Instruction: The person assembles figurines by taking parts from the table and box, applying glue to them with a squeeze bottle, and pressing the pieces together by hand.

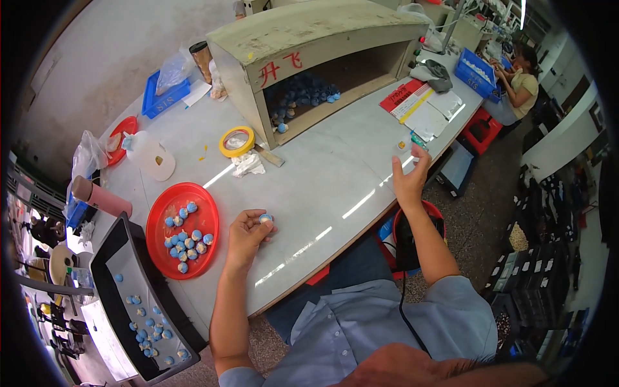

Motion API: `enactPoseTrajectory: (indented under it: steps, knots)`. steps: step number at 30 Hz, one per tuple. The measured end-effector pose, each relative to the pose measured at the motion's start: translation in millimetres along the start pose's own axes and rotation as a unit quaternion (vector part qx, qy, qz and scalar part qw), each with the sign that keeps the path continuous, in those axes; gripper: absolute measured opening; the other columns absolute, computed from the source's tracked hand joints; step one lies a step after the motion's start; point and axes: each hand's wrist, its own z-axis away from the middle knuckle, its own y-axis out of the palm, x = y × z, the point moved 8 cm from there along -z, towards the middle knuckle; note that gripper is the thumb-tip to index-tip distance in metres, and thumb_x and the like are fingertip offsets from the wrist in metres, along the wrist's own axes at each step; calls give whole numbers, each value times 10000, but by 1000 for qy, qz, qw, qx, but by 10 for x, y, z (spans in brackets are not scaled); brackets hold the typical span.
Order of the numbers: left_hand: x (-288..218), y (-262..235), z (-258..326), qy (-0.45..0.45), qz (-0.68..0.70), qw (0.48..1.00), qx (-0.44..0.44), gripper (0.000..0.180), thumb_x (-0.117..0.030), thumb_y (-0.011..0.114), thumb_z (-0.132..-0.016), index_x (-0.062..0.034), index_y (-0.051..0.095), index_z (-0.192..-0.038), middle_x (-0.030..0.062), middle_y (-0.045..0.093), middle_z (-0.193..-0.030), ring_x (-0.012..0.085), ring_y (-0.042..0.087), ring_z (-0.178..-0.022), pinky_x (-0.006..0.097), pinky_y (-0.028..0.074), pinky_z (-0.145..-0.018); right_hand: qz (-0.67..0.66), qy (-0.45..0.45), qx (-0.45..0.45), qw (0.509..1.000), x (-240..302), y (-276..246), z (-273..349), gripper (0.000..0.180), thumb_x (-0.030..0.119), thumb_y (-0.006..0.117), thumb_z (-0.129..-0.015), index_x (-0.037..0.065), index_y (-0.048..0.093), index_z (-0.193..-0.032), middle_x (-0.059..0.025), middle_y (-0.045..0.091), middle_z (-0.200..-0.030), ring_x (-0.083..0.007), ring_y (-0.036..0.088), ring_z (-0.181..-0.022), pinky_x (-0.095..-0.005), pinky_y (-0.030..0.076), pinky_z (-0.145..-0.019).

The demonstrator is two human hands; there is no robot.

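Observation:
My left hand (245, 241) is closed around a small blue-and-white ball (265, 218), pinched between thumb and fingers above the grey table (303, 193). Further right, my right hand (411, 179) is held with thumb and fingers apart and nothing visible between them. Just beyond its fingertips are a small pale piece (402, 146) and a little green item (419, 142). To the left of my left hand, a round red tray (152, 227) holds several similar blue-and-white balls (182, 244).
A black bin (188, 330) with more balls stands at the left. Behind are a pale metal box (309, 48) with dark blue pieces inside, a yellow tape roll (237, 141), a white jug (152, 158) and a pink bottle (106, 197). A co-worker (521, 87) sits far right.

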Motion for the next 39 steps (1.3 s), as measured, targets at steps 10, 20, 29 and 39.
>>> enactPoseTrajectory:
  steps: [10, 20, 29, 39]
  knots:
    - [68, -107, 13, -32, 32, 998, -36, 346, -103, 669, -884, 39, 539, -1172, 98, 646, -972, 174, 656, -889, 241, 519, -729, -47, 69, 192, 978, -227, 860, -376, 371, 168, 765, -764, 7, 566, -1033, -186, 629, -1038, -317, 588, -1016, -402, 463, -883]
    - [100, -117, -22, -50, 120, 991, -19, 310, -55, 639, -891, 11, 553, -1181, 84, 648, -1024, 178, 662, -926, 237, 545, -785, -354, -20, 545, 760, 1751, 1615, 930, 340, 130, 686, -854, 2, 532, -1129, -115, 653, -966, -167, 615, -875, -296, 492, -780]
    - [79, -124, 29, -61, 60, 996, 10, 367, -56, 685, -863, 55, 533, -1179, 102, 654, -978, 164, 663, -868, 243, 551, -738, -378, -108, 469, 791, 1828, 1390, 986, 236, 32, 669, -802, -1, 622, -1031, -97, 644, -896, -129, 593, -779, -252, 454, -666]
    - [35, -17, 55, -80, 26, 996, 44, 355, -47, 702, -848, 62, 580, -1163, 89, 673, -952, 115, 663, -838, 210, 544, -708, -417, -204, 387, 797, 1929, 1234, 955, 184, 58, 666, -770, -2, 622, -938, -119, 621, -707, -251, 581, -567, -326, 452, -536]
